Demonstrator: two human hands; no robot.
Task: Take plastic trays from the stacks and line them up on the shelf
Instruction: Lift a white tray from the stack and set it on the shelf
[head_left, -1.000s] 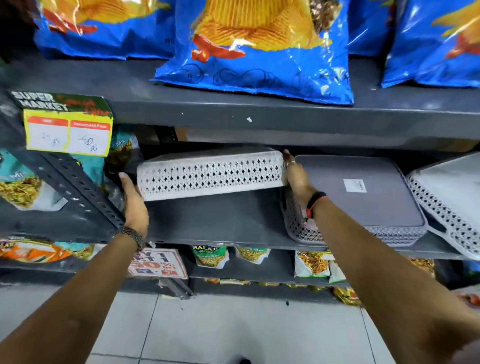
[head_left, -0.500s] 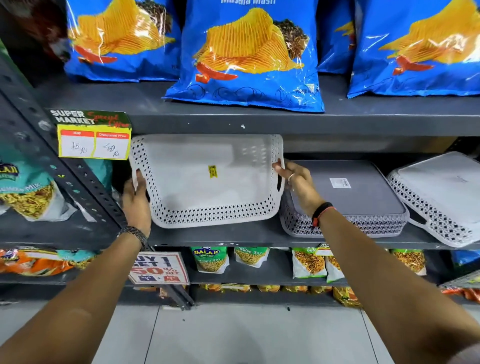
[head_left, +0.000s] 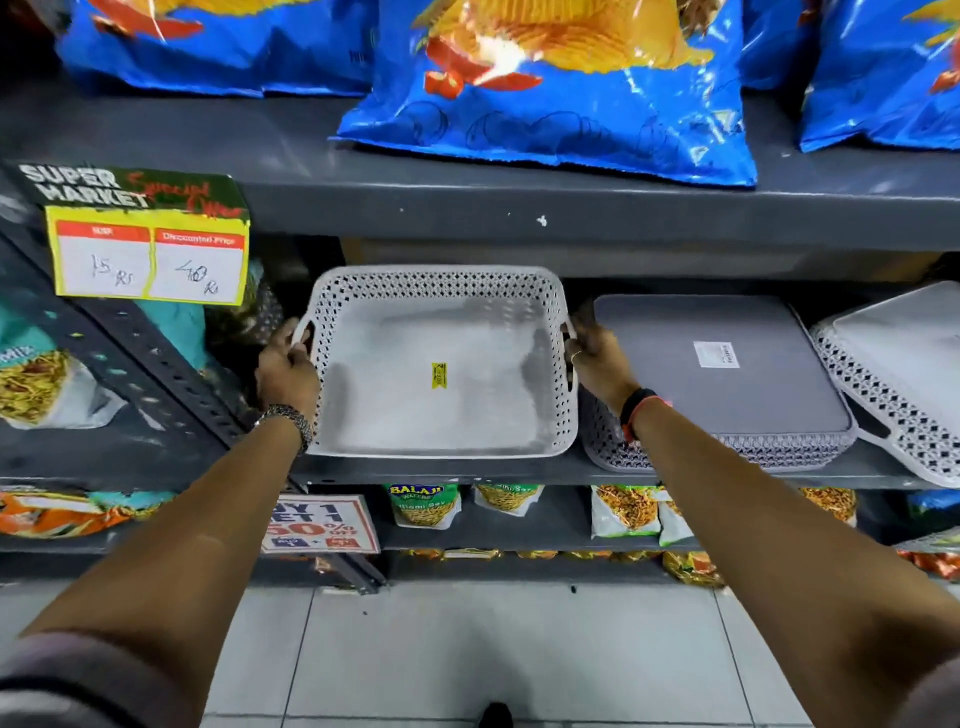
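A white perforated plastic tray with a yellow sticker sits open side up on the grey shelf. My left hand grips its left handle and my right hand grips its right handle. Just to the right lies a grey tray upside down with a white label, touching my right wrist. Further right, a white tray lies upside down and tilted over the shelf's edge.
Blue chip bags fill the shelf above, whose front edge hangs low over the trays. A yellow price tag and a slanted metal upright stand at the left. Snack packets line the shelf below.
The white tray was on its side a second ago, then tilted toward me; now both hands have turned it open side up and lowered it onto the shelf.
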